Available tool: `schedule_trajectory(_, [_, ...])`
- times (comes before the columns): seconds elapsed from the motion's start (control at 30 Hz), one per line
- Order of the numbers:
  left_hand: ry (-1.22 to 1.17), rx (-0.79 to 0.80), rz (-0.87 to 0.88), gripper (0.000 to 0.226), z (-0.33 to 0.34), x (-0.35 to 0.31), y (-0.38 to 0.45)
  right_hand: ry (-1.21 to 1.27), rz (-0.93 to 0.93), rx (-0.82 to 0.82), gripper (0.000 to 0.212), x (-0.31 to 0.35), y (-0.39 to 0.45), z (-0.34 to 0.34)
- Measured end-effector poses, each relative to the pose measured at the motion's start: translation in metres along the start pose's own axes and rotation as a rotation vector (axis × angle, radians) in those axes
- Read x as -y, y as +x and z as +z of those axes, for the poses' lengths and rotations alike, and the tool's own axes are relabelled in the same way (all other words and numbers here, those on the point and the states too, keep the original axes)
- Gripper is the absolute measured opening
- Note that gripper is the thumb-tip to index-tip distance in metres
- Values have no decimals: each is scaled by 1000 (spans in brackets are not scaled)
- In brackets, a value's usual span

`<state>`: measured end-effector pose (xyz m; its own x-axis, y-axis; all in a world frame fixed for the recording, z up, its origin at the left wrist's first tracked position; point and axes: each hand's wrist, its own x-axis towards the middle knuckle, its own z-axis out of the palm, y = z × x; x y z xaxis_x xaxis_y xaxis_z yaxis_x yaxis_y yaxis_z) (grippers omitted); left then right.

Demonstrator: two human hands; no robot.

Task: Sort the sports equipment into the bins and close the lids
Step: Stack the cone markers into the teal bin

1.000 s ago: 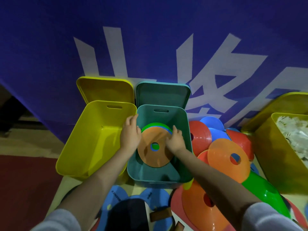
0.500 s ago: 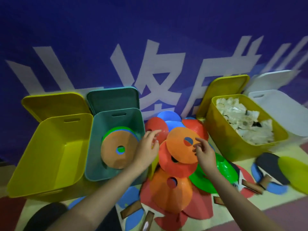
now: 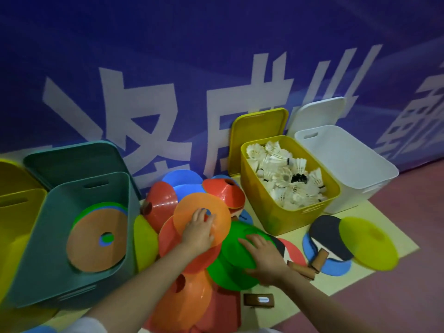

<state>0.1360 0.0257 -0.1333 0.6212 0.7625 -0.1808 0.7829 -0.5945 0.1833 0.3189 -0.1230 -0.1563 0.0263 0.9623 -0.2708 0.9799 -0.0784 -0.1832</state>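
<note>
Left hand (image 3: 197, 233) lies flat, fingers relaxed, on the orange cone (image 3: 204, 217); right hand (image 3: 264, 254) rests spread and flat on the green cone (image 3: 236, 258) just right of it.

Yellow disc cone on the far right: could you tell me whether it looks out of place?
Yes. The yellow disc cone lies apart from the cone pile, overlapping a black paddle near the white bin.

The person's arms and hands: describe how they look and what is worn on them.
Both forearms are bare from wrist to near the elbow. The left hand and right hand wear no gloves, and no rings, watch or bracelet are visible. At the bottom edge, a light, whitish sleeve shows pushed up on the left arm.
</note>
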Motion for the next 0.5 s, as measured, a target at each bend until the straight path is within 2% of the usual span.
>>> schedule_trajectory(0.07, [38, 43, -51, 70, 5, -7, 5, -50, -26, 51, 92, -4, 4, 0])
schedule_trajectory(0.23, [34, 20, -133, 73, 13, -17, 14, -113, -44, 105, 97, -14, 7, 12])
schedule_trajectory(0.43, [-7, -49, -140, 66, 7, -27, 18, -109, -131, -26, 98, -21, 19, 24])
schedule_trajectory(0.5, [-87, -118, -159, 72, -4, -28, 16, -96, -132, -52, 104, -23, 18, 19])
